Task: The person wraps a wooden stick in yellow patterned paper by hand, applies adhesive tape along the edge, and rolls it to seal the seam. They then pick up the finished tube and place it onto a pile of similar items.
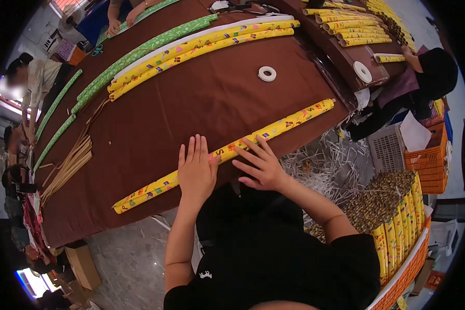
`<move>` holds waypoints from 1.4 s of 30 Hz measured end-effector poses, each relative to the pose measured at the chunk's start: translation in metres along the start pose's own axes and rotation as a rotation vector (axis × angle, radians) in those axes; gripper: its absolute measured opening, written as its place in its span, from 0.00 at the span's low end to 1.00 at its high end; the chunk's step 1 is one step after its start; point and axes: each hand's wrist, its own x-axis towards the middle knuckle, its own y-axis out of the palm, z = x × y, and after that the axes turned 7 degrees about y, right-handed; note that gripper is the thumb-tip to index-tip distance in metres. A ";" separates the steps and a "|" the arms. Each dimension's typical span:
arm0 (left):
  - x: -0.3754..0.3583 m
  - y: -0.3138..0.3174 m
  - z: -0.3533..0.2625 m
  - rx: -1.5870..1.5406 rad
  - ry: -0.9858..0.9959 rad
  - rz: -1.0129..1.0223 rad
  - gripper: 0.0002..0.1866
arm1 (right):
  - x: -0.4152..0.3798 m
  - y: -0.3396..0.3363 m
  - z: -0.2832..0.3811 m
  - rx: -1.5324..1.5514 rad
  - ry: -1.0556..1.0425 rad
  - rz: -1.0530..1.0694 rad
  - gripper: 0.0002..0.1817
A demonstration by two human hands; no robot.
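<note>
Both hands lie flat, fingers spread, on a long yellow wrapped tube (274, 128) near the brown bench's (201, 98) front edge. The left hand (196, 169) and right hand (261, 165) press its middle, grasping nothing.

- The left hand (196, 168) lies flat, palm down, fingers straight and close together, pointing away from the body, near the table's near edge.
- The right hand (261, 164) lies just beside it, palm down, fingers spread wide.
- Both forearms are bare, reaching forward from the body.
</note>
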 end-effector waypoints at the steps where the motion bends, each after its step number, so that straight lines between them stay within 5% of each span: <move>1: 0.001 -0.001 -0.001 0.008 0.002 0.005 0.29 | 0.000 0.001 -0.001 0.085 0.045 -0.051 0.31; 14: 0.003 0.000 0.000 -0.002 -0.023 0.015 0.31 | -0.006 -0.019 -0.013 -0.097 0.088 -0.008 0.32; 18: 0.003 0.001 -0.002 0.027 -0.024 0.007 0.31 | -0.001 -0.023 -0.003 -0.013 0.180 -0.144 0.31; 22: 0.002 0.001 -0.001 0.047 -0.008 -0.001 0.31 | 0.017 -0.007 0.021 -0.095 0.189 0.022 0.40; 29: 0.000 0.003 -0.002 0.056 -0.013 0.000 0.32 | -0.007 -0.031 -0.003 -0.336 0.419 0.045 0.40; 36: -0.002 0.001 -0.006 0.080 -0.011 0.004 0.32 | -0.007 -0.027 -0.010 0.018 0.586 -0.245 0.32; 42: -0.005 0.000 -0.009 0.078 -0.002 -0.039 0.32 | 0.024 -0.003 0.022 0.112 0.734 -0.229 0.34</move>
